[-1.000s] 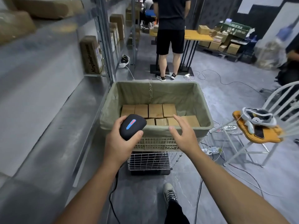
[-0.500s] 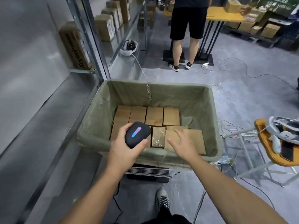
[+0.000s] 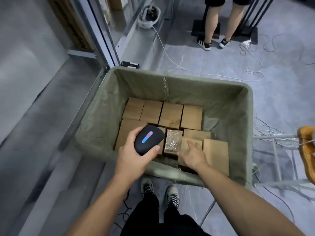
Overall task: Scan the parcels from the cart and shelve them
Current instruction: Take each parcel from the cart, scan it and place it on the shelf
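A cart lined with green cloth (image 3: 170, 79) stands in front of me, holding several brown cardboard parcels (image 3: 170, 115) packed side by side. One parcel wrapped in shiny tape (image 3: 173, 141) lies near the front. My left hand (image 3: 134, 157) grips a black handheld scanner (image 3: 148, 139) with a red and blue stripe, held over the front left parcels. My right hand (image 3: 191, 155) reaches down into the cart, fingers spread and resting on a parcel (image 3: 185, 145) just right of the taped one.
Grey metal shelving (image 3: 42, 99) runs along the left, with a tall brown box (image 3: 71, 24) standing on it. A person's legs (image 3: 219, 23) stand beyond the cart by a black table frame. White cables (image 3: 252, 65) trail over the floor; a chair with an orange seat (image 3: 306, 150) is at right.
My view has tilted down and closer over the cart. My right hand has gone from above the cart's front rim down onto a parcel inside; the scanner hand moved in over the parcels.
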The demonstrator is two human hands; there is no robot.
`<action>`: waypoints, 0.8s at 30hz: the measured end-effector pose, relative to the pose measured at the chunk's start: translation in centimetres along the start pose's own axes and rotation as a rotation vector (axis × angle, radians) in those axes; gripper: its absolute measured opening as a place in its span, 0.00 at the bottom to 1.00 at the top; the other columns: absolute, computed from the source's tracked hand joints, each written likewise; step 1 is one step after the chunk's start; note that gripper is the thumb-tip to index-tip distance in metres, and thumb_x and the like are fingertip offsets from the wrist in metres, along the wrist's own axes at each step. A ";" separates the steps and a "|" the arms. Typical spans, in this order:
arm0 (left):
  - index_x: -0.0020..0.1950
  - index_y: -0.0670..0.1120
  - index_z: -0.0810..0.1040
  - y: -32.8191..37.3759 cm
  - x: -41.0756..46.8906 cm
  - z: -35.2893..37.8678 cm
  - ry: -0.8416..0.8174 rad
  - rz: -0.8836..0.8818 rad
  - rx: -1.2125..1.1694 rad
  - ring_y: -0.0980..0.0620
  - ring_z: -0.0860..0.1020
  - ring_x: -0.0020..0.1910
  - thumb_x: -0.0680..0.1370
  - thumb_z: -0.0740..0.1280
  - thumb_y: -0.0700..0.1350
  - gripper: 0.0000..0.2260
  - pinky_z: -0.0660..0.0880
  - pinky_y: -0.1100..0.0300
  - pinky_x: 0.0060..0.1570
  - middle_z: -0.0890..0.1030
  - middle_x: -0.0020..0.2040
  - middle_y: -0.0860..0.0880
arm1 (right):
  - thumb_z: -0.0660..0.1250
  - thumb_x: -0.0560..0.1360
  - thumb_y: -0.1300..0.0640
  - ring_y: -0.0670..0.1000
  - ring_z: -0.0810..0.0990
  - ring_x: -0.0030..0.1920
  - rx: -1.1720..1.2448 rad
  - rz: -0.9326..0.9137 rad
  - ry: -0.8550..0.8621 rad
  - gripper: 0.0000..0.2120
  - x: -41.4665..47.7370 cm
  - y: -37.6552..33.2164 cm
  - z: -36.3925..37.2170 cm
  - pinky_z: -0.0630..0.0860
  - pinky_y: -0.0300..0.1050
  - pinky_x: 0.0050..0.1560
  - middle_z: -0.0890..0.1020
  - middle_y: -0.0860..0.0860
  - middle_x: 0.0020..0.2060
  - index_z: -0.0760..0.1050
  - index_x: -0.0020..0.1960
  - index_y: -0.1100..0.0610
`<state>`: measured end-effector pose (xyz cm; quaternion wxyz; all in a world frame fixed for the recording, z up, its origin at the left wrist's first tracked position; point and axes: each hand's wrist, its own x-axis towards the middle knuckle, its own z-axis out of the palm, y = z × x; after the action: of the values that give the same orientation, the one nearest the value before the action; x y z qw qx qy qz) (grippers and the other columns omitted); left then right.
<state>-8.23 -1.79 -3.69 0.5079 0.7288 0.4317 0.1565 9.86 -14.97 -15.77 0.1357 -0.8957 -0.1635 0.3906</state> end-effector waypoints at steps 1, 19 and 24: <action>0.58 0.71 0.71 -0.2 0.5 0.1 -0.008 -0.005 -0.007 0.68 0.80 0.49 0.64 0.76 0.57 0.26 0.72 0.76 0.46 0.83 0.50 0.66 | 0.65 0.76 0.34 0.61 0.59 0.77 -0.033 0.018 0.009 0.42 0.4 -0.2 0.1 0.60 0.52 0.76 0.57 0.56 0.78 0.53 0.81 0.49; 0.67 0.59 0.74 -2.9 9.7 -1.7 -0.185 -0.046 -0.092 0.55 0.84 0.51 0.62 0.75 0.64 0.34 0.83 0.44 0.51 0.83 0.54 0.61 | 0.69 0.77 0.47 0.63 0.41 0.80 -0.007 0.239 0.131 0.39 3.1 -3.8 2.4 0.54 0.64 0.76 0.42 0.47 0.81 0.51 0.80 0.40; 0.66 0.60 0.75 -3.2 10.3 -2.0 -0.181 -0.052 -0.109 0.54 0.84 0.49 0.62 0.74 0.64 0.32 0.83 0.46 0.51 0.83 0.53 0.63 | 0.71 0.75 0.52 0.60 0.40 0.80 0.241 0.099 0.196 0.41 2.8 -4.5 1.9 0.44 0.59 0.78 0.44 0.48 0.82 0.54 0.81 0.41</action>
<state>-5.12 7.92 -7.76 0.5875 0.7000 0.3936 0.0999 9.39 -9.50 -17.24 0.2378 -0.9138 -0.0572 0.3244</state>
